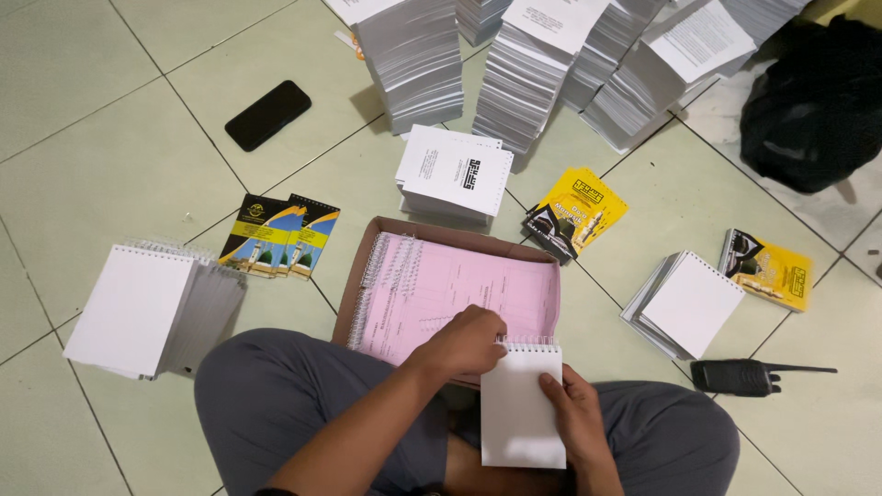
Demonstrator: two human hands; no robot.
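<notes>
I sit cross-legged on a pale green tiled floor, looking down at my hands over my grey trousers. My right hand (577,411) holds a small white spiral-bound notepad (522,404) by its right edge, thumb lying flat on the blank front, fingers closed behind it. My left hand (469,340) reaches across from the left and pinches at the wire coil along the notepad's top left corner, fingers curled tight there. Just beyond my hands lies a shallow brown cardboard tray (360,276) holding pink printed sheets (469,289), with loose wire binding coils (381,271) piled along its left side. To my left, near my knee, a fanned stack of white spiral notepads (138,308) rests on the tiles, and just beyond it lie two dark booklet covers with yellow and blue artwork (280,234). A black phone (267,114) lies face down farther left. Beyond the tray sits a short pile of white printed pages (455,174), and behind that rise tall stacks of paper (413,60). To the right are a yellow cover (577,211), another pile of white notepads (689,303), a yellow bound booklet (770,268), a black walkie-talkie (742,376) and, far right, a black bag (818,101).
</notes>
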